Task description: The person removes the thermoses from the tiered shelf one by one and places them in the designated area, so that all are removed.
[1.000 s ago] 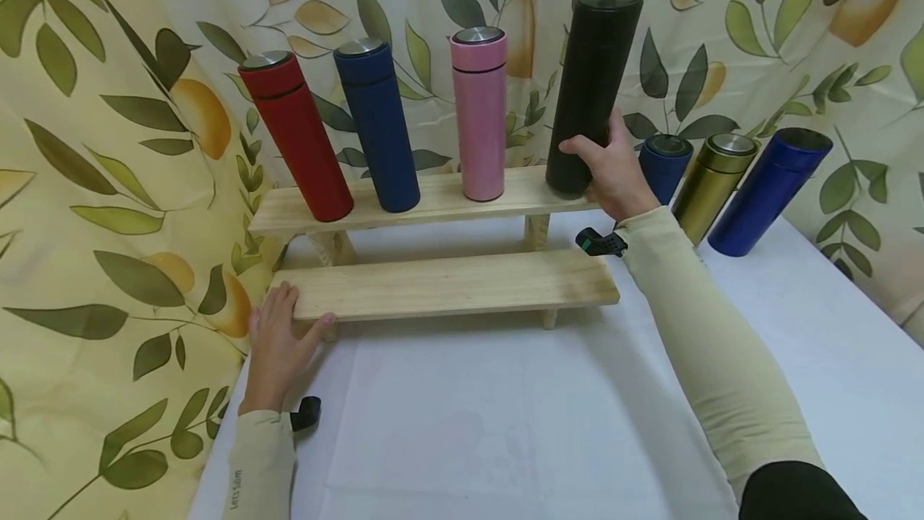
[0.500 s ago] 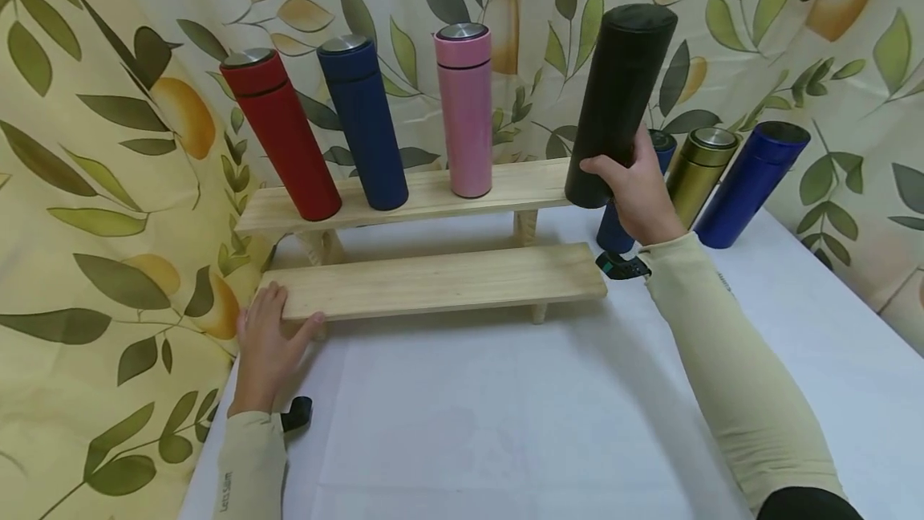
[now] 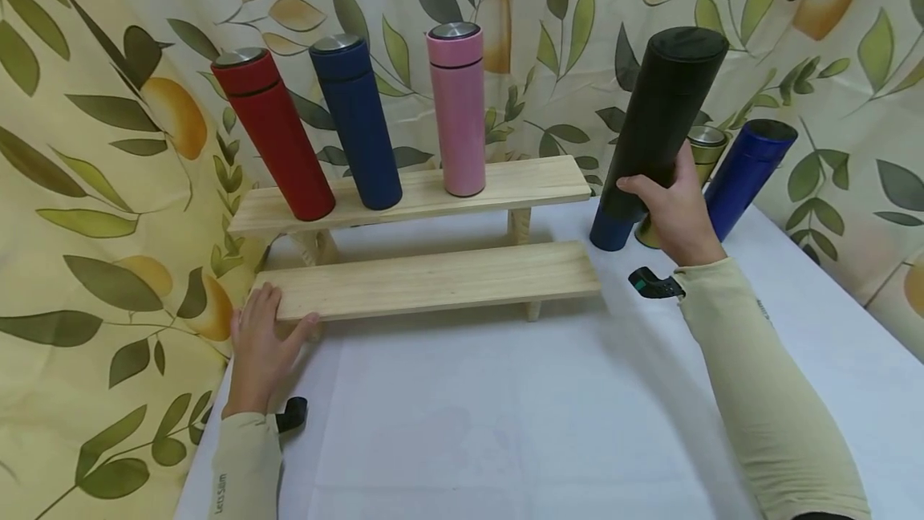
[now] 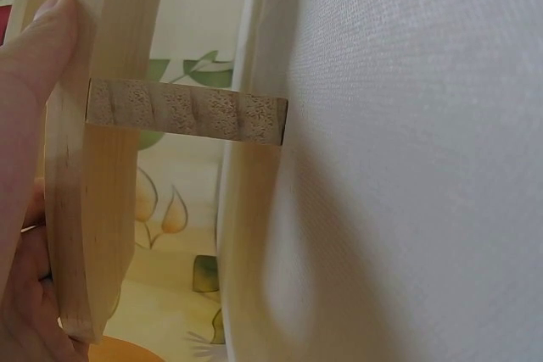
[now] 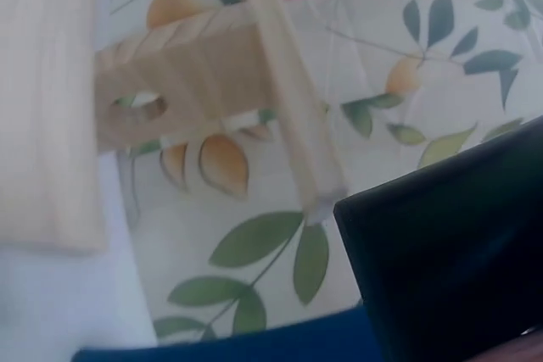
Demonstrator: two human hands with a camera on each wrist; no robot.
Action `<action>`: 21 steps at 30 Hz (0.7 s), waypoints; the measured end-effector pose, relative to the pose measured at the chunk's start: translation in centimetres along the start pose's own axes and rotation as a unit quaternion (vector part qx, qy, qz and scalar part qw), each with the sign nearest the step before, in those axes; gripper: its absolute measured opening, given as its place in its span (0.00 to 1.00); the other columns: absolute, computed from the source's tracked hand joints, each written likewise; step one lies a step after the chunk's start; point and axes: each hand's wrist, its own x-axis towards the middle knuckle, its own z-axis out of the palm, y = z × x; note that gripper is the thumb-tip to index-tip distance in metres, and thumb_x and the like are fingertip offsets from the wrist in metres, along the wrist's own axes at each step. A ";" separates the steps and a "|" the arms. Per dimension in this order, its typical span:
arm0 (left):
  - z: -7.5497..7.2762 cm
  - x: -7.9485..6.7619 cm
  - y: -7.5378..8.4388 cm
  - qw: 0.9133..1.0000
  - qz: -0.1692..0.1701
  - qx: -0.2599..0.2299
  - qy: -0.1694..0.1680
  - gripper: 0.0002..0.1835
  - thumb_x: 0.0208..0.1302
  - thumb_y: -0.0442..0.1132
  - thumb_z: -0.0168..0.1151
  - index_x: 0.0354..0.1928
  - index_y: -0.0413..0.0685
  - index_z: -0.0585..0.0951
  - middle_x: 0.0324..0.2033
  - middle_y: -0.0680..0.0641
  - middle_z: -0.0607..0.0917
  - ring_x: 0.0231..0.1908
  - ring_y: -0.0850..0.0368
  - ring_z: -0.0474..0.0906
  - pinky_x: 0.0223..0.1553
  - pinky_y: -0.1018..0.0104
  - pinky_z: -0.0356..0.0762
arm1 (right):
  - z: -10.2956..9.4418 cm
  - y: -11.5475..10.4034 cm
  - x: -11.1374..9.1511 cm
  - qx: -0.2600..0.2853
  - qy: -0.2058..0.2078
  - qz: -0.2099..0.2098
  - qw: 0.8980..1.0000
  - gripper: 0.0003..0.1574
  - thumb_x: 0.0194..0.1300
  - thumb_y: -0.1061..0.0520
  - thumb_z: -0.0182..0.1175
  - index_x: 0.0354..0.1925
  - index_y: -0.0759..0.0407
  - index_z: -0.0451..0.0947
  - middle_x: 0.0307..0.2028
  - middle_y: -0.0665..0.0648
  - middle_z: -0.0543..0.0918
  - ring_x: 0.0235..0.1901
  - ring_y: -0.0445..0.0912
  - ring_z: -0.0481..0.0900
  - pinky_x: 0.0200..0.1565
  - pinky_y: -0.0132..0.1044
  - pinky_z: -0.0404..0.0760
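My right hand (image 3: 678, 211) grips a black thermos flask (image 3: 664, 111) near its base and holds it up, tilted, to the right of the two-tier wooden shelf (image 3: 433, 283). Part of the flask shows dark in the right wrist view. My left hand (image 3: 261, 347) holds the left end of the lower board, thumb (image 4: 47, 44) along the front edge, other fingers around the end. On the upper board stand a red flask (image 3: 276, 139), a navy flask (image 3: 357, 127) and a pink flask (image 3: 458, 119).
Behind the black flask, on the white-clothed table (image 3: 462, 416), stand a blue flask (image 3: 612, 229), mostly hidden, a gold flask (image 3: 706, 143), partly hidden, and a bright blue flask (image 3: 754, 167). A leaf-patterned curtain (image 3: 563, 38) closes off the back and left.
My right hand has carried the black flask from over the upper board's right end rightward past it, in front of the flasks on the table. My left hand stays on the lower board.
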 end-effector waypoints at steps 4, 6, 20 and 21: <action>0.0 0.0 -0.1 1.000 0.003 0.000 0.001 0.48 0.74 0.56 0.67 0.77 0.24 0.63 0.78 0.25 0.60 0.79 0.29 0.49 0.79 0.34 0.32 | -1.0 0.7 -0.5 -0.037 0.001 0.020 0.999 0.54 0.72 0.68 0.64 0.83 0.39 0.50 0.81 0.56 0.56 0.77 0.56 0.56 0.79 0.62 0.51; 0.1 0.0 -0.1 1.000 0.002 -0.001 0.003 0.47 0.74 0.56 0.68 0.76 0.24 0.64 0.78 0.25 0.60 0.79 0.29 0.49 0.78 0.33 0.32 | -1.4 1.2 -0.8 -0.059 0.000 0.034 0.998 0.55 0.73 0.67 0.64 0.83 0.38 0.49 0.82 0.56 0.54 0.78 0.57 0.55 0.79 0.63 0.50; 0.1 0.1 -0.1 1.000 -0.006 0.003 0.002 0.47 0.74 0.56 0.68 0.77 0.25 0.64 0.79 0.26 0.60 0.80 0.29 0.49 0.79 0.35 0.31 | -4.2 7.0 -2.0 -0.092 0.007 0.083 0.992 0.58 0.75 0.63 0.66 0.85 0.37 0.44 0.83 0.59 0.50 0.77 0.59 0.55 0.79 0.62 0.51; 0.1 0.1 -0.1 1.000 -0.007 0.004 0.001 0.47 0.74 0.56 0.67 0.77 0.25 0.63 0.79 0.27 0.60 0.80 0.29 0.49 0.79 0.35 0.31 | -4.3 7.4 -2.0 -0.081 0.008 0.081 0.993 0.58 0.74 0.65 0.66 0.85 0.37 0.45 0.83 0.60 0.50 0.77 0.59 0.55 0.79 0.62 0.51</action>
